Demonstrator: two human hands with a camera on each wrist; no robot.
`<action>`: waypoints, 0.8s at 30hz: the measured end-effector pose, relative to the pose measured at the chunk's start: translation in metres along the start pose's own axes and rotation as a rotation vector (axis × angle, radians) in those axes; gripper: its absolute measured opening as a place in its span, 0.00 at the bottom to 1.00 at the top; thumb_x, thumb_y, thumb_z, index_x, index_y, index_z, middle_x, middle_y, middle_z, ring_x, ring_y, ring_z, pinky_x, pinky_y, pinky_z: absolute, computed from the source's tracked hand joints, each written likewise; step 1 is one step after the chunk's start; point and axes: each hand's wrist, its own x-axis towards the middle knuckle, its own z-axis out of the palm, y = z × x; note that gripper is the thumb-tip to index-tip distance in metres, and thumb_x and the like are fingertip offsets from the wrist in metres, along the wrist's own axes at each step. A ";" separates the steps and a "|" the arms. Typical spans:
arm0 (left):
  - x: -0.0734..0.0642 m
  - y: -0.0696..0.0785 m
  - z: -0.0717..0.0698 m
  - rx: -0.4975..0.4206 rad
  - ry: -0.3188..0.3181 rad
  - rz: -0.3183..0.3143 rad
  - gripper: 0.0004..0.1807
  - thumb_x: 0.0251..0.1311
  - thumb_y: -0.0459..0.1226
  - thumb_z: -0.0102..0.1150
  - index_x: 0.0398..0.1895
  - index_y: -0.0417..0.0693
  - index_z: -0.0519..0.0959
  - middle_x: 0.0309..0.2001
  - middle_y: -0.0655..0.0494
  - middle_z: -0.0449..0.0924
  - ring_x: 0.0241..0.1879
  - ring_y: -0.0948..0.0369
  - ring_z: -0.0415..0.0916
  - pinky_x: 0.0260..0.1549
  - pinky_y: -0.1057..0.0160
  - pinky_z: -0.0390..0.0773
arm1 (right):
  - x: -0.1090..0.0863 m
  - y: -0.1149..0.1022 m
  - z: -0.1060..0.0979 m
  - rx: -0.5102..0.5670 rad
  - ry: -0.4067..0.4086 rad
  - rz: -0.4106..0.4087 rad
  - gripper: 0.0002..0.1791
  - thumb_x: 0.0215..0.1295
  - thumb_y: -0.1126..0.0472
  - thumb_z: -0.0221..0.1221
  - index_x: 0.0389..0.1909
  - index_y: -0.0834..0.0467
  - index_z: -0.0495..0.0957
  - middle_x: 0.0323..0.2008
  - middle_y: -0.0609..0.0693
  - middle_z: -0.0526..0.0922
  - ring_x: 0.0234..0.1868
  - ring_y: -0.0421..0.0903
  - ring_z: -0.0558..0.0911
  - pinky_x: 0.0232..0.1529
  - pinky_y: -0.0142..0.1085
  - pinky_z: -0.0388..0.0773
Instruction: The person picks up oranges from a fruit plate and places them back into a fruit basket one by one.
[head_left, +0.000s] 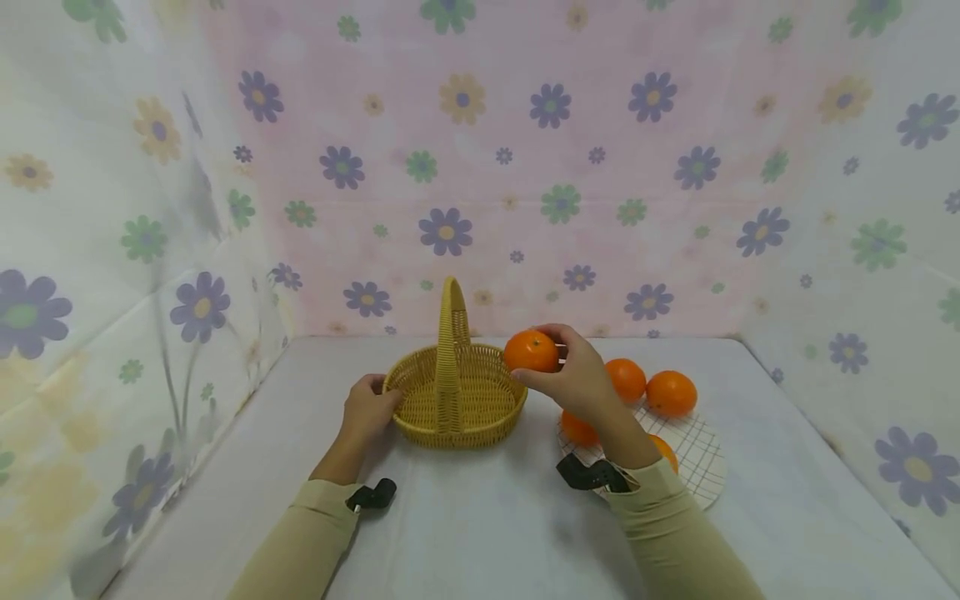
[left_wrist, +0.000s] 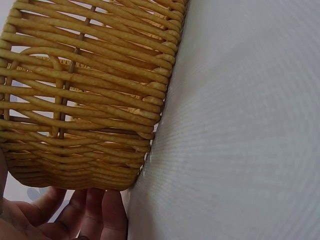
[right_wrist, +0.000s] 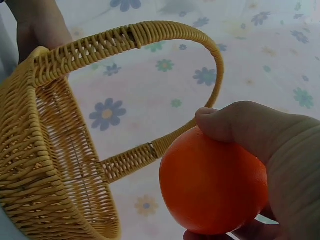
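My right hand (head_left: 581,375) grips an orange (head_left: 531,351) between thumb and fingers, above the right rim of a yellow wicker basket (head_left: 457,437). The right wrist view shows the orange (right_wrist: 212,182) close up, with the thumb on top and the fingers mostly hidden behind it. The basket stands upright with its tall arched handle (head_left: 448,358), and its woven floor is bare. At the basket's left end, my left hand (head_left: 367,410) holds the rim, thumb over the edge. In the left wrist view its fingers (left_wrist: 95,212) lie against the outer wicker wall (left_wrist: 90,100).
To the right, a white plate with a grid pattern (head_left: 705,467) carries several oranges (head_left: 671,393), partly hidden by my right forearm. A white cloth covers the table (head_left: 465,525). Flowered curtains (head_left: 510,167) close off the back and both sides.
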 end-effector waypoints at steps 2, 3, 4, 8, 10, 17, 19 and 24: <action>0.000 0.000 0.000 0.004 -0.001 0.001 0.30 0.67 0.43 0.56 0.69 0.37 0.69 0.63 0.39 0.75 0.58 0.48 0.77 0.59 0.50 0.79 | 0.000 0.002 0.004 -0.004 -0.001 -0.014 0.46 0.51 0.41 0.77 0.71 0.43 0.68 0.65 0.45 0.74 0.57 0.52 0.79 0.51 0.47 0.84; 0.000 0.000 0.000 0.006 -0.002 0.002 0.30 0.67 0.43 0.56 0.69 0.37 0.69 0.63 0.39 0.75 0.58 0.47 0.76 0.59 0.49 0.79 | 0.000 0.003 0.006 -0.003 -0.001 -0.021 0.46 0.52 0.42 0.77 0.71 0.43 0.68 0.66 0.44 0.74 0.58 0.52 0.80 0.51 0.47 0.84; 0.000 0.000 0.000 0.008 -0.003 0.002 0.30 0.67 0.43 0.56 0.69 0.37 0.69 0.63 0.39 0.75 0.58 0.47 0.76 0.59 0.49 0.78 | 0.000 0.004 0.009 0.000 -0.005 -0.025 0.45 0.53 0.42 0.77 0.72 0.42 0.68 0.66 0.44 0.74 0.58 0.52 0.80 0.52 0.47 0.84; 0.000 0.001 -0.001 0.008 0.005 0.002 0.30 0.66 0.42 0.57 0.68 0.37 0.70 0.61 0.39 0.75 0.57 0.48 0.76 0.58 0.50 0.78 | 0.001 0.007 0.017 0.016 -0.011 -0.039 0.44 0.53 0.45 0.77 0.72 0.41 0.69 0.67 0.43 0.73 0.60 0.51 0.79 0.54 0.48 0.84; 0.000 0.001 -0.001 0.007 0.011 0.008 0.29 0.66 0.42 0.57 0.68 0.37 0.70 0.61 0.40 0.76 0.57 0.48 0.76 0.57 0.51 0.79 | 0.002 0.009 0.021 0.015 -0.003 -0.046 0.44 0.53 0.45 0.77 0.71 0.43 0.70 0.66 0.44 0.74 0.60 0.51 0.80 0.54 0.49 0.84; -0.001 0.003 -0.001 0.015 0.015 0.016 0.29 0.66 0.42 0.57 0.67 0.36 0.71 0.59 0.40 0.76 0.56 0.48 0.76 0.55 0.52 0.79 | 0.004 0.015 0.037 -0.007 0.007 -0.037 0.44 0.51 0.46 0.78 0.70 0.45 0.71 0.63 0.45 0.76 0.59 0.50 0.80 0.54 0.48 0.85; -0.001 0.003 -0.001 0.019 0.014 0.015 0.29 0.66 0.42 0.57 0.67 0.36 0.71 0.59 0.39 0.76 0.55 0.48 0.77 0.55 0.52 0.79 | 0.003 0.015 0.041 -0.013 0.009 -0.034 0.45 0.51 0.46 0.79 0.70 0.46 0.72 0.63 0.45 0.77 0.58 0.50 0.80 0.54 0.48 0.84; -0.002 0.001 -0.002 0.022 0.010 0.009 0.29 0.66 0.43 0.56 0.67 0.37 0.71 0.60 0.39 0.76 0.55 0.49 0.77 0.54 0.52 0.80 | 0.002 0.016 0.050 0.000 -0.001 -0.037 0.44 0.51 0.48 0.79 0.69 0.48 0.72 0.63 0.44 0.78 0.60 0.49 0.81 0.58 0.49 0.83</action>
